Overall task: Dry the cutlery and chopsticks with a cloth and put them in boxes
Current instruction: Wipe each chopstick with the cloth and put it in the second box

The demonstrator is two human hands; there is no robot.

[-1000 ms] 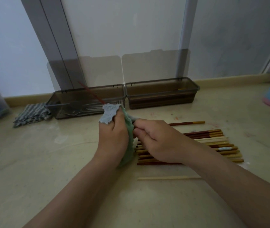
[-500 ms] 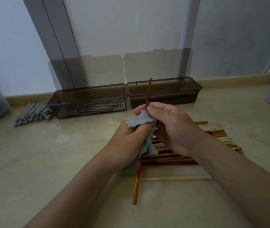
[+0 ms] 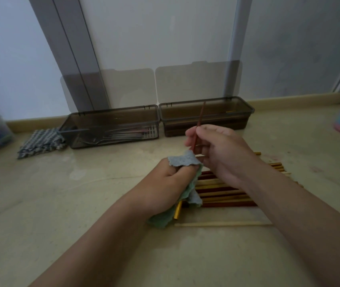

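Pinched by the right hand (image 3: 216, 150) and gripped through the blue-green cloth (image 3: 182, 160) by the left hand (image 3: 171, 183), the red gold-ended chopstick (image 3: 201, 114) is aimed at the smoky plastic box (image 3: 227, 127) just beyond.

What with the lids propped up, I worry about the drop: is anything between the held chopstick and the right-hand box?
Nothing visible. The right-hand box is open, its lid upright behind it. Only the cloth in the left hand wraps the lower part of the chopstick, which the right hand pinches above.

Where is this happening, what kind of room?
Likely a home floor beside a door frame: skirting lines the wall, a cutlery box and a chopstick box stand open by it, chopsticks lie spread nearby.
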